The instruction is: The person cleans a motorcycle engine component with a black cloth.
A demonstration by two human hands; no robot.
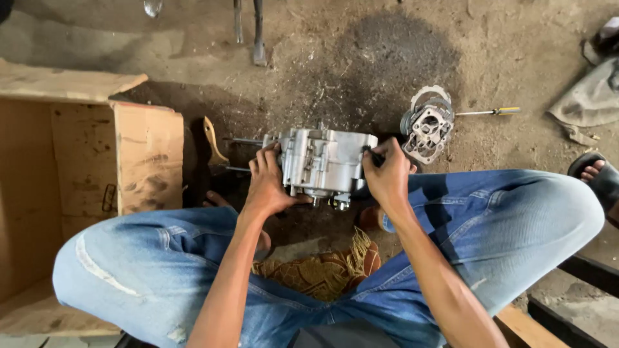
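A silver metal engine case (325, 161) stands on the dirt floor between my knees. My left hand (267, 182) grips its left side, fingers curled against the casting. My right hand (387, 173) is closed around a small dark tool at the case's upper right edge. Two thin studs (244, 140) stick out of the case toward the left. A grey cylinder part with a round gasket (427, 124) lies on the ground just right of the case.
An open cardboard box (84, 154) sits at the left. A yellow-handled screwdriver (490, 112) lies at the right, a wooden-handled brush (213, 143) left of the case. Metal tools (258, 32) lie at the top. Another person's sandalled foot (596, 174) is at the right edge.
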